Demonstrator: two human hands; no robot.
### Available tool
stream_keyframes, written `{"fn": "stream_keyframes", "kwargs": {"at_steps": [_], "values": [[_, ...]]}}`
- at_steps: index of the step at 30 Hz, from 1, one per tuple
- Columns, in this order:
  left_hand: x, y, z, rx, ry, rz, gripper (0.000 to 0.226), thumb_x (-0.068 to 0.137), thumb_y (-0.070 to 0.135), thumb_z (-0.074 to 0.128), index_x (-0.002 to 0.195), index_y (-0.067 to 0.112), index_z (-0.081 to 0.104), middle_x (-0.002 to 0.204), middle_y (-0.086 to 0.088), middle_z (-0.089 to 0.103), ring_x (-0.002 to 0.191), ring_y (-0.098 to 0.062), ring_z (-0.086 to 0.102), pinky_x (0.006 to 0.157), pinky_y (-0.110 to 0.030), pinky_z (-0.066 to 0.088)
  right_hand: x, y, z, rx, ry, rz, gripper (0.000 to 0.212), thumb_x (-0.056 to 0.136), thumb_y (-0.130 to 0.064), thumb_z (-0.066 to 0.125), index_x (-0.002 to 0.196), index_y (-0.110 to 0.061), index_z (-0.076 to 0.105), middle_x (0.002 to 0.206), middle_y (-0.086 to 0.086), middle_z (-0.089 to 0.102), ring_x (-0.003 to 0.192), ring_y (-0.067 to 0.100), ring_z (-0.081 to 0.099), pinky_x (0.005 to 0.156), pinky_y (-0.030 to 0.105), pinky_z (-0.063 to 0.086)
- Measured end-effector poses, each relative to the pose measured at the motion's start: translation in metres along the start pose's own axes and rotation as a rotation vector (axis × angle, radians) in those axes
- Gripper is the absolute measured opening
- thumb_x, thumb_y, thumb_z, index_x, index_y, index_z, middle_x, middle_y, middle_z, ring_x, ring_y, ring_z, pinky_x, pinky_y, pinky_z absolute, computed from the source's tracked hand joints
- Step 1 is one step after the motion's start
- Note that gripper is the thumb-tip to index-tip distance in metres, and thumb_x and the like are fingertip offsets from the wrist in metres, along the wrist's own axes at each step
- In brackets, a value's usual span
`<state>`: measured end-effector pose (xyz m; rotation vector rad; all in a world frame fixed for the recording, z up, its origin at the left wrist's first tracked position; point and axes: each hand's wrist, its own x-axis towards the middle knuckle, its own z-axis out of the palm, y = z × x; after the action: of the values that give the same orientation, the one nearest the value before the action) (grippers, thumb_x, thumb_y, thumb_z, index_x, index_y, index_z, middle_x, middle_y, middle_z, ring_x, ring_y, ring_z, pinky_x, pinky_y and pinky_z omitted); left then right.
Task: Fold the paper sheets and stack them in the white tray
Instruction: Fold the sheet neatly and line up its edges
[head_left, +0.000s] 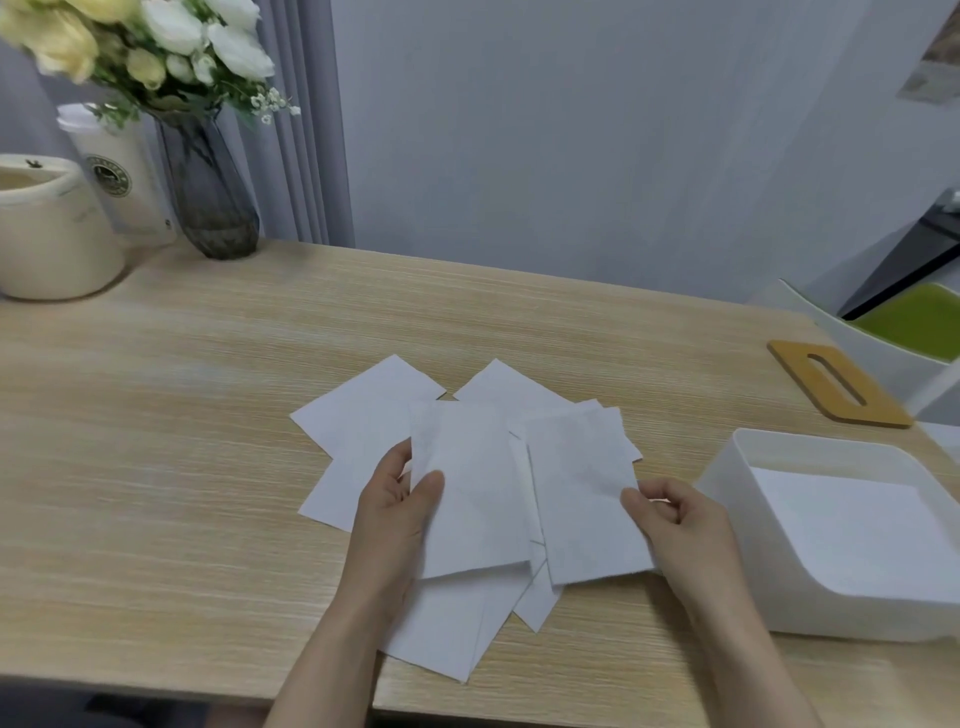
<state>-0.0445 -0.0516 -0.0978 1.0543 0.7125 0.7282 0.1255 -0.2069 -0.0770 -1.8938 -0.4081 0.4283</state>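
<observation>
Pale wood table (156, 415) fills my view, with a grey wall and curtain behind it. At the far left stand a cream pot (52, 234), a white cup (117, 171) and a glass vase (210, 192) of white and yellow flowers. On the cup I see a round dark-green logo; its lettering is too blurred for me to read. No other writing shows.

Loose sheets (363, 410) lie fanned in an overlapping pile at the middle of the table. Over them, both hands hold one sheet (483, 499), bent into two panels with a crease running between them. My left hand (397, 512) pinches the left panel's edge: the thumb lies on top, the other fingers curl underneath. My right hand (675, 517) pinches the right panel's lower right edge between thumb and curled fingers.

Just right of that hand sits the tray (727, 493), with a white sheet lying flat inside it. Beyond it, near the table's right edge, lie a wooden lid (836, 384) with a slot and a white box (878, 353) with green inside.
</observation>
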Motion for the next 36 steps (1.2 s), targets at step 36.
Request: {"fn": "stream_keyframes", "kwargs": {"at_steps": [36], "values": [[-0.007, 0.010, 0.004, -0.047, 0.055, -0.022, 0.026, 0.103, 0.022, 0.044, 0.110, 0.014, 0.068, 0.106, -0.002, 0.075, 0.098, -0.017, 0.070, 0.085, -0.034, 0.053, -0.035, -0.035, 0.070, 0.162, -0.203, 0.004, 0.004, 0.092, -0.016, 0.061, 0.089, -0.013, 0.062, 0.063, 0.003, 0.070, 0.059, 0.010, 0.064, 0.061, 0.027, 0.044]]}}
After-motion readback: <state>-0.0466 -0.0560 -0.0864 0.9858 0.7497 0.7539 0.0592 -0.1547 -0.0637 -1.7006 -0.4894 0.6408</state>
